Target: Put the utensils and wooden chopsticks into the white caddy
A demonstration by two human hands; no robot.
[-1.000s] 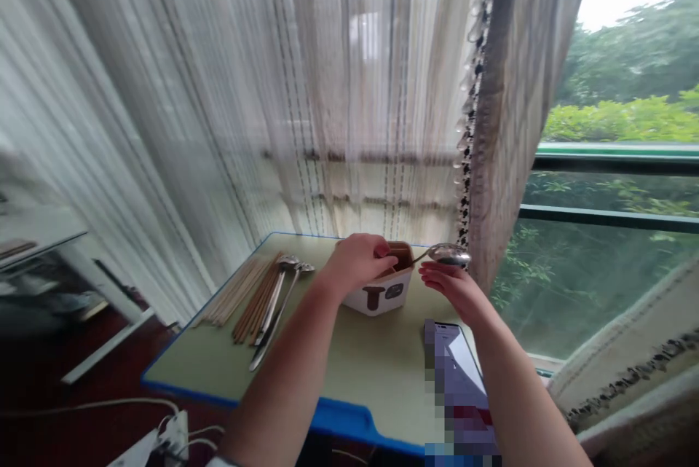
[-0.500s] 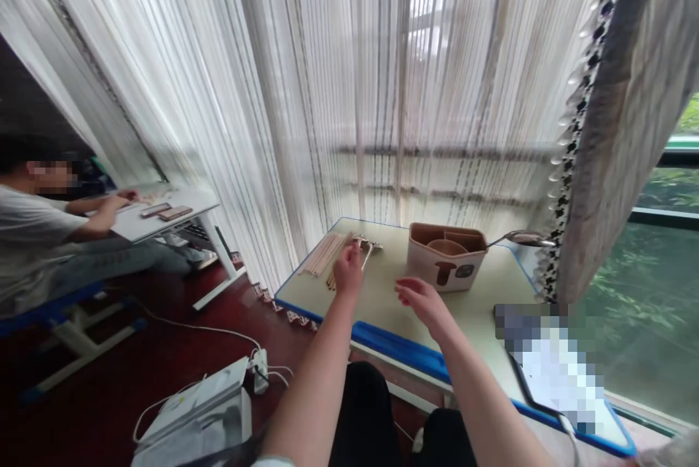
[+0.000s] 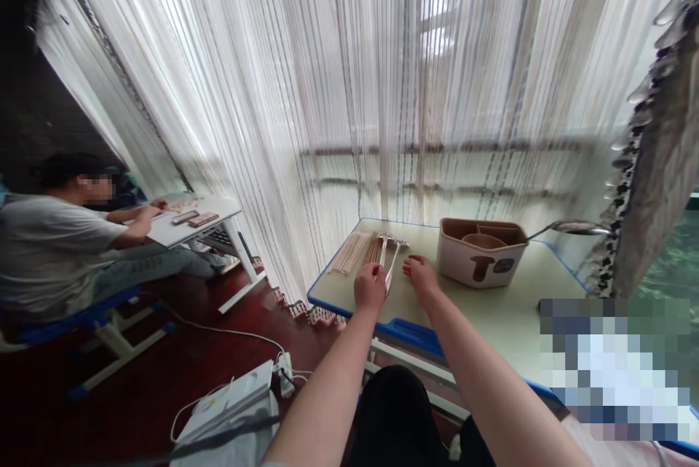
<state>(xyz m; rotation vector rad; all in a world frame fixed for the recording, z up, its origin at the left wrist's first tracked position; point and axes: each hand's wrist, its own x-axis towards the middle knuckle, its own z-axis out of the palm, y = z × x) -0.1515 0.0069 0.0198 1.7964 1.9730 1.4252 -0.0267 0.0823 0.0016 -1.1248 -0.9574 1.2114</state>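
Observation:
My left hand [image 3: 370, 286] rests on the small table [image 3: 507, 314] with its fingers curled over the handles of the metal spoons [image 3: 389, 257]. Just to its right, my right hand [image 3: 419, 274] lies on the table with fingers stretched toward the same spoons. Several wooden chopsticks [image 3: 352, 253] lie in rows left of the spoons. A white cutlery holder [image 3: 479, 251] with brown compartments stands to the right, and a spoon [image 3: 572, 228] sticks out of its right side.
A phone [image 3: 611, 365] lies on the table's near right corner. Sheer curtains hang behind the table. At the left another person [image 3: 60, 248] sits at a white desk [image 3: 196, 218]. A power strip [image 3: 285, 363] and a white box [image 3: 229, 409] lie on the dark red floor.
The view has swung left. Both hands left the cutlery holder and came to the spoons at the table's left; the spoon that was by my right hand now sticks out of the holder.

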